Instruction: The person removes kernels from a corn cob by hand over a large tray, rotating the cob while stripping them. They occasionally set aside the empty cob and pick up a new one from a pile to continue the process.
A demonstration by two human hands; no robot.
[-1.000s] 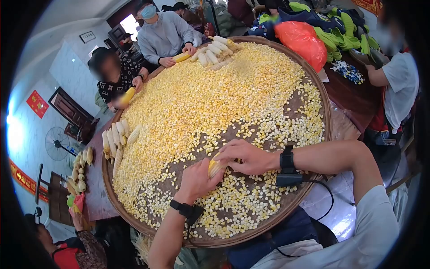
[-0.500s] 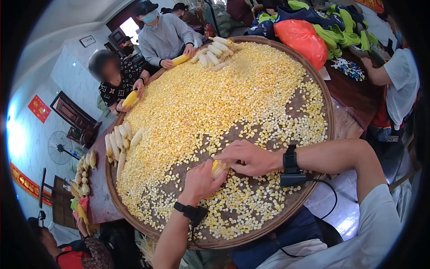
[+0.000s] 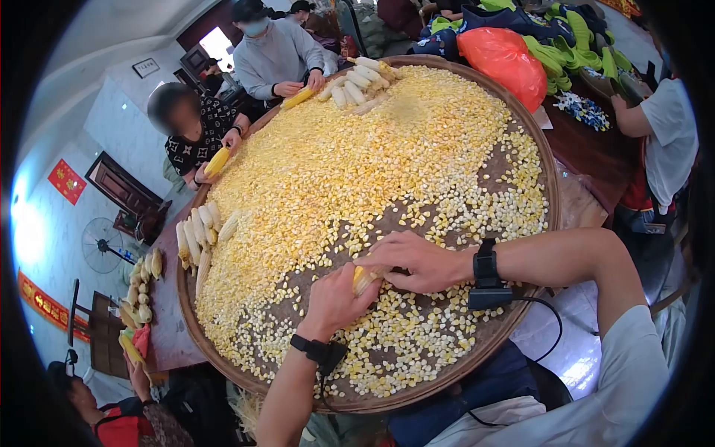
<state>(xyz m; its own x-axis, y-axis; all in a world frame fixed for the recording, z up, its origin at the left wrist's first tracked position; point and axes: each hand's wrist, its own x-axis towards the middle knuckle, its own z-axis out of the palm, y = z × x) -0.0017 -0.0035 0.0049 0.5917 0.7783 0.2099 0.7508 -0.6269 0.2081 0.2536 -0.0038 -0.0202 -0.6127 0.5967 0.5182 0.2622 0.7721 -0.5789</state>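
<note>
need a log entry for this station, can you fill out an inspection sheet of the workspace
surface: round woven tray on a dark table, covered in loose kernels
job's things: corn cob held over the tray's near side
clutter: bare cobs at the left rim, more at the far rim; orange bag
grippers: left hand and right hand both grip the cob
cables: black lead from the right wrist unit
surroundings: other people around the tray; fan by the wall

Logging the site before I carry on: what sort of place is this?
Likely a room in a home or village hall used for shelling corn: a big round woven tray heaped with loose kernels, stripped cobs, and people seated around it.
</note>
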